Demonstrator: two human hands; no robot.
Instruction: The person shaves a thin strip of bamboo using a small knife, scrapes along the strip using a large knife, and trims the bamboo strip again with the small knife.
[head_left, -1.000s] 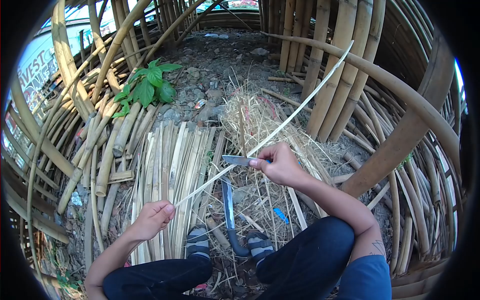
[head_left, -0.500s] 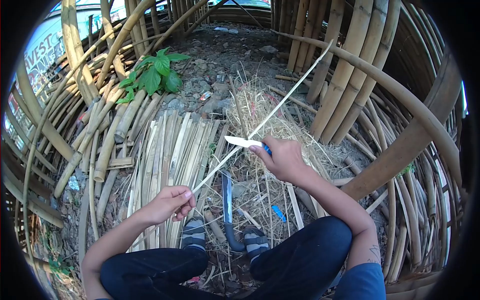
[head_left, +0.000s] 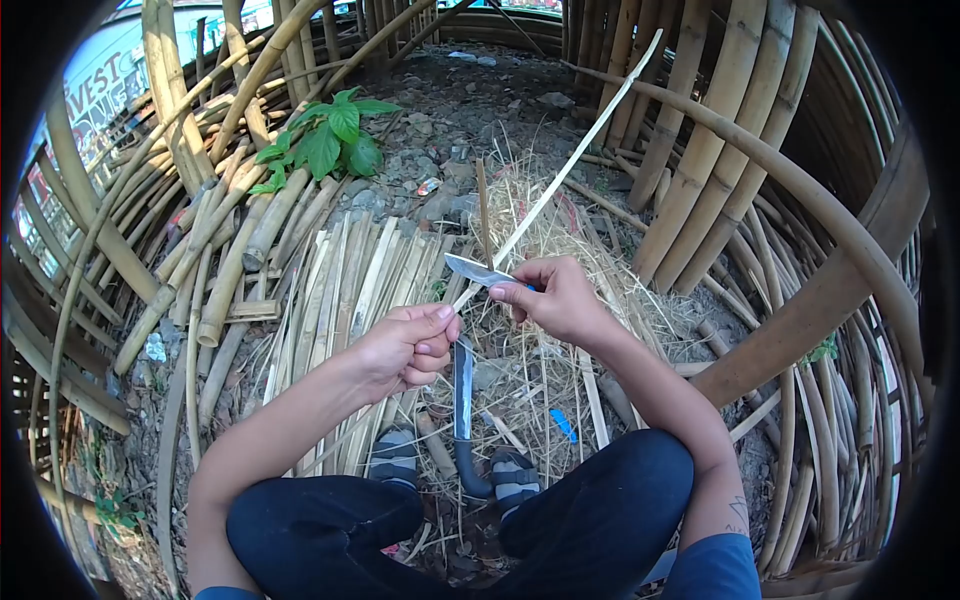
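My left hand [head_left: 408, 352] is closed on the lower end of a thin, pale bamboo strip [head_left: 585, 150]. The strip slants up and away to the right, its far end near the standing poles. In my right hand [head_left: 562, 300] is a small knife [head_left: 474, 270], its blade pointing left and lying across the strip just above my left fingers. My right fingers hide most of the knife's handle. Below the hands, a machete [head_left: 463, 400] with a dark, curved handle lies on the ground between my feet. A small blue object [head_left: 563, 425] lies right of it.
Split bamboo slats [head_left: 335, 300] lie side by side left of centre. Pale shavings [head_left: 540, 230] heap ahead, by a short upright stick [head_left: 484, 215]. Bamboo poles [head_left: 715, 150] stand at right, with a thick slanting pole [head_left: 820, 270] nearer. A leafy plant [head_left: 335, 135] grows at left.
My left hand has moved up and right along the strip, close to the knife. The strip reaches farther upward, and the knife blade has turned, now showing its grey face.
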